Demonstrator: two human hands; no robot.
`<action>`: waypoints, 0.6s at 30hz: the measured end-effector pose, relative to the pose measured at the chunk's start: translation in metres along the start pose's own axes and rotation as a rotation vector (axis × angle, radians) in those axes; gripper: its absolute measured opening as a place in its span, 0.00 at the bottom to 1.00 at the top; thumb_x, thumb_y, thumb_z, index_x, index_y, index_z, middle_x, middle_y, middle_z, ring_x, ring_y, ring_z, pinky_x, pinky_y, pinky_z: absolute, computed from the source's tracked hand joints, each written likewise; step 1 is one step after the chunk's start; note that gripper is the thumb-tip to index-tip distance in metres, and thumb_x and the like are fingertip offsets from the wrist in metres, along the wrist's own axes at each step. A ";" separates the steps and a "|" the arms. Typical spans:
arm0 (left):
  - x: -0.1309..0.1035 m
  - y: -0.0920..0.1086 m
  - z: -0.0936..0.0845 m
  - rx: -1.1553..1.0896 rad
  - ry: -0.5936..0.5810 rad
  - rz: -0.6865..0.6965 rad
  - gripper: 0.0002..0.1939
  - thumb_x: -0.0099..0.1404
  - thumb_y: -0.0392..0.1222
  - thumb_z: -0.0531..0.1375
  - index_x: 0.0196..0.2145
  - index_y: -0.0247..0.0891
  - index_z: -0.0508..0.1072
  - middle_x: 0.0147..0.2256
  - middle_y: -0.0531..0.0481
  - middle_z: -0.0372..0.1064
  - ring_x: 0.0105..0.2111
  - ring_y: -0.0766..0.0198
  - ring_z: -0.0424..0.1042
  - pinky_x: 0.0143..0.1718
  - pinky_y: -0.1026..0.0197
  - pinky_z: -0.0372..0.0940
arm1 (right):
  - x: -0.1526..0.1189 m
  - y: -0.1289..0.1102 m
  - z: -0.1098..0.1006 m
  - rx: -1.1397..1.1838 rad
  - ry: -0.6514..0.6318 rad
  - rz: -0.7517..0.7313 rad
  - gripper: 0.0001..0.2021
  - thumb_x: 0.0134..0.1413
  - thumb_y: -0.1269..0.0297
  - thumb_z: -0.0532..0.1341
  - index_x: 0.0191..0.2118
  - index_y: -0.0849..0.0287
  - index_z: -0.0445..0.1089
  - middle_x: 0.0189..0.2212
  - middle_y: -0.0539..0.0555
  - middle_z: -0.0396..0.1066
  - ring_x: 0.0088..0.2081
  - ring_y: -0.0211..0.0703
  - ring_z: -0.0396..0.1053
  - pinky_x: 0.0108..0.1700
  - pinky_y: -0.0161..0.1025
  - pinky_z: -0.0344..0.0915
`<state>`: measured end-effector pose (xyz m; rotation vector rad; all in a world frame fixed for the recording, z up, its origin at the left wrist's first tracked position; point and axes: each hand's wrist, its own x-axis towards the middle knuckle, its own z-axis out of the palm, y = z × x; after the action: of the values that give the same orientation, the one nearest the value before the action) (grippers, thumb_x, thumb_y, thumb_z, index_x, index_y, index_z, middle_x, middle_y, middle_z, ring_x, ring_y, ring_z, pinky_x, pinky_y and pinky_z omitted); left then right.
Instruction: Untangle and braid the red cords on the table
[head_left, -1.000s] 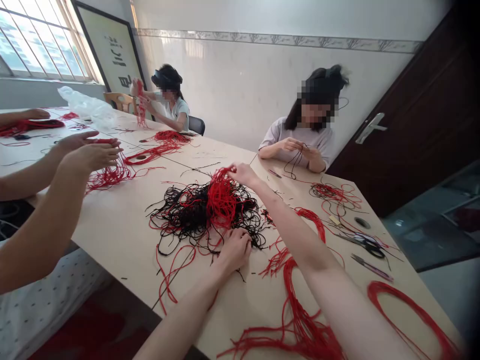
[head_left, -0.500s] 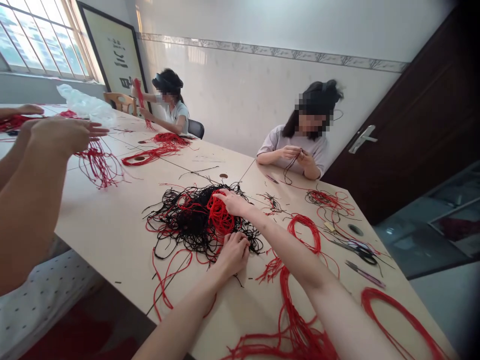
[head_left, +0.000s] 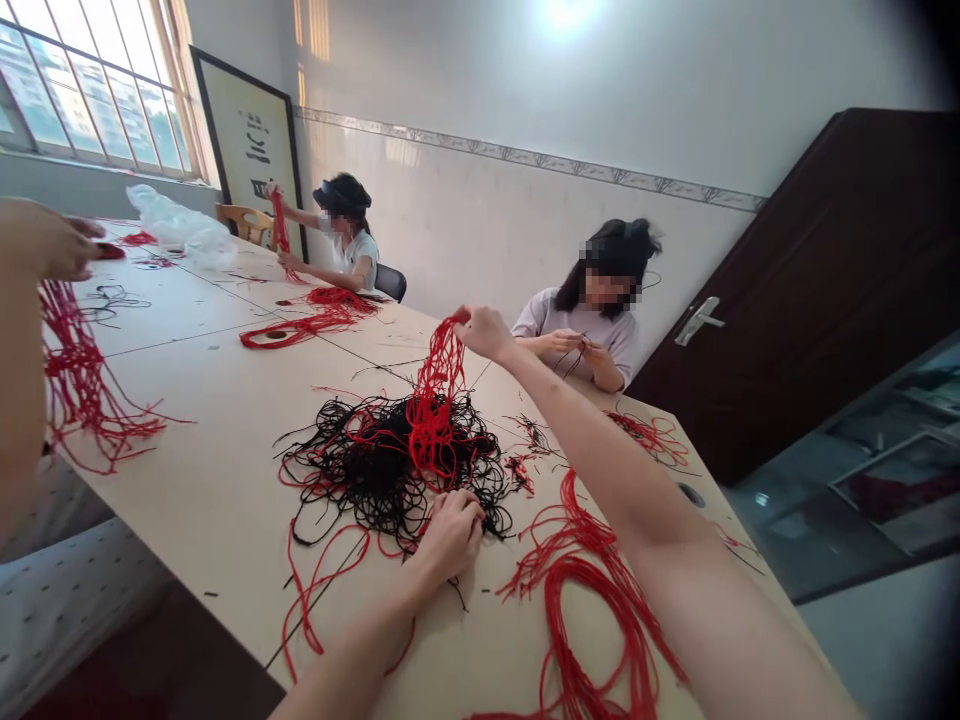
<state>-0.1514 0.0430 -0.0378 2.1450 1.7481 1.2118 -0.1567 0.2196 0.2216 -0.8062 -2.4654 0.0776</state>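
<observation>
My right hand is closed on a bunch of red cords, raised above the table; the strands hang down onto a tangled heap of black cords. Low at the heap's near right edge rests my left hand, its fingers curled together against the black strands. What lies under those fingers, if anything, is hidden. Some red strands are mixed through the black heap, and a loose red cord trails from its near left side.
Coils of red cord lie beneath my right forearm. At left, a co-worker's hand holds hanging red cords. Two more people sit across the table, both handling cords. A clear plastic bag sits at the far left.
My right hand has lifted up and away, drawing the red cords out of the black heap into a hanging bunch. My left hand stays by the heap. The co-worker's hands at left moved further left.
</observation>
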 end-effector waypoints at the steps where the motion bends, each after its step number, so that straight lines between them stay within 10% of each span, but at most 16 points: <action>1: 0.000 0.000 0.000 -0.003 0.001 -0.002 0.08 0.61 0.33 0.51 0.33 0.39 0.69 0.38 0.45 0.67 0.41 0.58 0.65 0.46 0.51 0.56 | 0.006 -0.006 -0.010 0.007 0.040 0.007 0.09 0.55 0.70 0.55 0.40 0.65 0.69 0.37 0.58 0.74 0.37 0.43 0.70 0.42 0.38 0.63; 6: 0.001 0.000 -0.001 -0.011 -0.004 -0.010 0.08 0.61 0.33 0.51 0.33 0.39 0.70 0.38 0.45 0.67 0.42 0.57 0.66 0.46 0.51 0.57 | 0.027 -0.033 -0.042 0.105 0.352 0.002 0.10 0.60 0.70 0.50 0.43 0.65 0.66 0.37 0.57 0.71 0.37 0.40 0.68 0.42 0.38 0.63; 10: 0.001 0.000 -0.002 -0.011 0.000 -0.015 0.08 0.61 0.32 0.51 0.33 0.39 0.70 0.39 0.45 0.67 0.42 0.57 0.66 0.47 0.51 0.57 | 0.028 -0.050 -0.048 0.076 0.170 -0.048 0.03 0.52 0.72 0.58 0.33 0.65 0.69 0.28 0.55 0.70 0.33 0.42 0.67 0.39 0.40 0.64; 18: 0.001 0.000 -0.003 -0.059 0.017 -0.032 0.08 0.60 0.32 0.52 0.32 0.38 0.70 0.37 0.45 0.67 0.42 0.57 0.66 0.48 0.50 0.56 | 0.015 -0.061 -0.066 0.116 0.212 -0.056 0.04 0.52 0.71 0.58 0.30 0.65 0.68 0.25 0.53 0.66 0.31 0.40 0.66 0.39 0.41 0.63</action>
<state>-0.1534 0.0425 -0.0349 2.0716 1.7239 1.2612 -0.1652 0.1706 0.2979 -0.6602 -2.2594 0.1088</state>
